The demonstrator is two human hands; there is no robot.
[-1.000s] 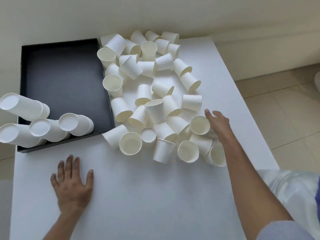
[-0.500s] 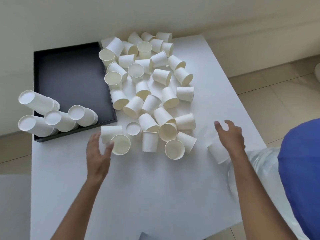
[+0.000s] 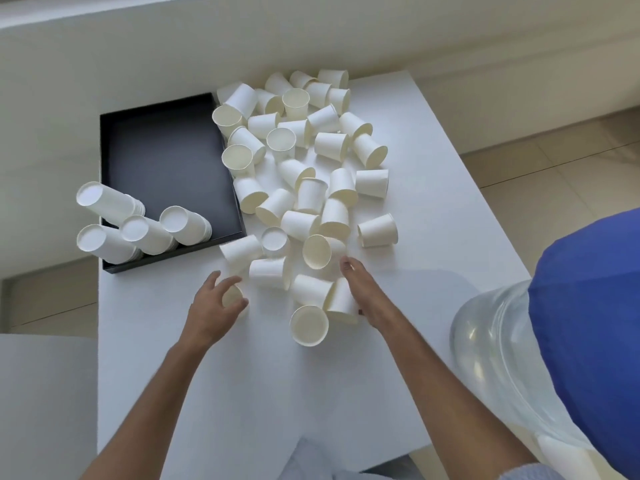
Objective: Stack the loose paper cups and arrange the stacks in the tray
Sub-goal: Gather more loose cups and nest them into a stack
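The loose cups (image 3: 304,188) lie scattered over the white worktop (image 3: 242,393), most on their sides, a few upright or upside down, in a heap running from 12 o'clock down to the middle. They are tumbled at all angles, so each likely has to be turned mouth-to-base before it will nest.

At about 10 o'clock sits the black tray (image 3: 166,161), its long edge touching the heap. Four stacks (image 3: 145,230) stand leaning in its near corner, bases up. Keeping them bunched there probably leaves the far part of the tray free for later stacks.

The left hand (image 3: 211,306) is at the near edge of the heap, at about 7 o'clock from its middle, fingers and thumb curled round a small cup (image 3: 232,295) in a grip.

The right hand (image 3: 363,296) lies at about 5 o'clock from the heap's middle, fingers straight and flat against the side of a tipped cup (image 3: 341,296), pressing rather than gripping; it seems to be herding the nearest cups inward so they come within reach.

Judging by the heap, most of the stacking is yet to do.

A blue sleeve (image 3: 588,323) and a clear plastic bag (image 3: 491,341) sit at 4 o'clock.
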